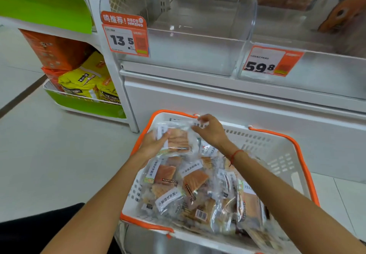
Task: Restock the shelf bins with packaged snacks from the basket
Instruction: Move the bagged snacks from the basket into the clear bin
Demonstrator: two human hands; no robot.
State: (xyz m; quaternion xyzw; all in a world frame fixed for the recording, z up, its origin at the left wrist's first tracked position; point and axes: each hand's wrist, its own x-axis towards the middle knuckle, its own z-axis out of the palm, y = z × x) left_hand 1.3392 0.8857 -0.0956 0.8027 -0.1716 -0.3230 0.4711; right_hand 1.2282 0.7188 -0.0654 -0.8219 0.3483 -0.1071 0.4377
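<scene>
Both hands' fingers (200,124) grip one snack packet (178,139) (above the basket (277,146)).

The clear bin (190,36) above stands open-topped — only its tall front wall bars the way in.

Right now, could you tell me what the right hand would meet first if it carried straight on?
Probably the far rim of the basket; the right hand pinches the snack packet just short of it.

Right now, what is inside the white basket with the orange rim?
The basket holds many clear snack packets; both hands hold the top packet. The basket floor under the pile is hidden.
</scene>
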